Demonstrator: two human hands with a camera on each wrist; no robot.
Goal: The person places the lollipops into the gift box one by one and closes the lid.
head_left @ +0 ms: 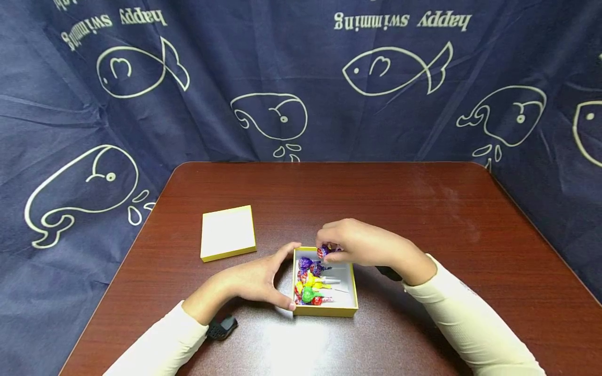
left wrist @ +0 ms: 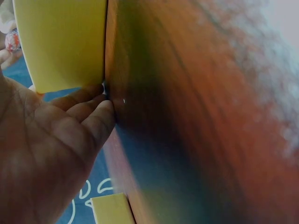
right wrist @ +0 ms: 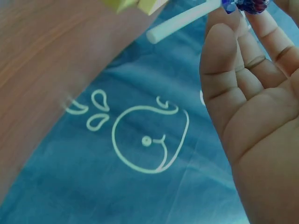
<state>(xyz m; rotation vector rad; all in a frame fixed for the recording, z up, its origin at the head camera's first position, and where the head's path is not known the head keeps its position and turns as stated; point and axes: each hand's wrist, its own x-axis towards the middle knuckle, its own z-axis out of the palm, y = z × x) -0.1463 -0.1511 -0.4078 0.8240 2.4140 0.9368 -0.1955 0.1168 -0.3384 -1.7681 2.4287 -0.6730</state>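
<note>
A purple-wrapped lollipop (head_left: 322, 252) is pinched in my right hand (head_left: 359, 243), over the far side of a shallow yellow box (head_left: 324, 312). In the right wrist view the lollipop's white stick (right wrist: 182, 22) points out from the fingers. My left hand (head_left: 256, 278) holds the box at its left side, thumb at the near corner and fingertips at the far one. The box's yellow wall (left wrist: 65, 44) shows against that hand in the left wrist view. Inside the box lie several wrapped lollipops, including a green one (head_left: 308, 295) and purple ones (head_left: 305, 262), sticks toward the right.
A white lid with yellow sides (head_left: 228, 232) lies on the brown table (head_left: 423, 209), left of and beyond the box. Behind the table hangs a dark blue curtain (head_left: 320, 130) with white fish and whale drawings. A black wrist device (head_left: 222, 328) sits under the left wrist.
</note>
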